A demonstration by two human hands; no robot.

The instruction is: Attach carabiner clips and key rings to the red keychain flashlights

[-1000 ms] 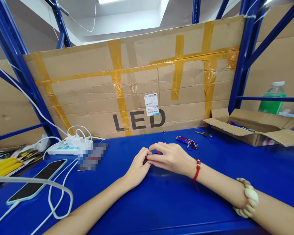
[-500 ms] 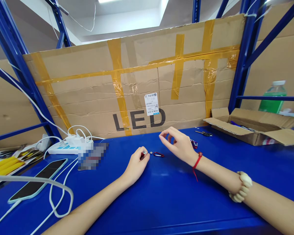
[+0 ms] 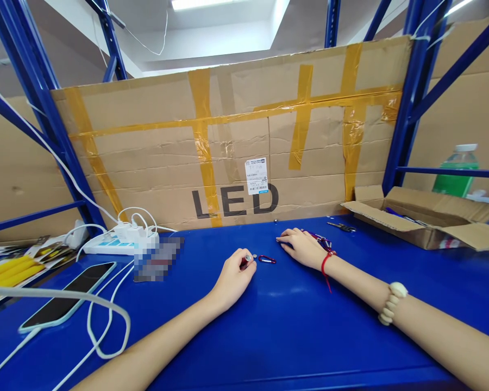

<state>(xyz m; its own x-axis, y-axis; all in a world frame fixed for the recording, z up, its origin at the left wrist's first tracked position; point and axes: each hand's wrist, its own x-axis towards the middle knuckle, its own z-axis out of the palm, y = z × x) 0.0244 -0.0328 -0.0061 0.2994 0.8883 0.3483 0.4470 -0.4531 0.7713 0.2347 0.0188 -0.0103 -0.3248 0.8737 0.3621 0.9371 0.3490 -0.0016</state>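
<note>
My left hand [image 3: 233, 275] rests on the blue table [image 3: 269, 336] with its fingers closed around a small red and silver cylindrical piece [image 3: 246, 260] that pokes out at the fingertips. A small red carabiner [image 3: 267, 259] lies on the table just right of it. My right hand [image 3: 302, 247] lies palm down farther back and to the right, fingertips pressing on the table; whether anything is under them is hidden. Red and blue small tools [image 3: 320, 239] lie right behind that hand.
A taped cardboard sheet marked LED [image 3: 236, 152] closes the back. An open cardboard box [image 3: 427, 217] stands at the right, a green bottle [image 3: 456, 171] behind it. A phone [image 3: 67, 296], white cables [image 3: 106, 331] and a power strip [image 3: 118, 243] lie at the left.
Both hands were together over the small piece; my right hand lifted away, then came down onto the table farther back right. The red carabiner now lies free. My left hand stayed put.
</note>
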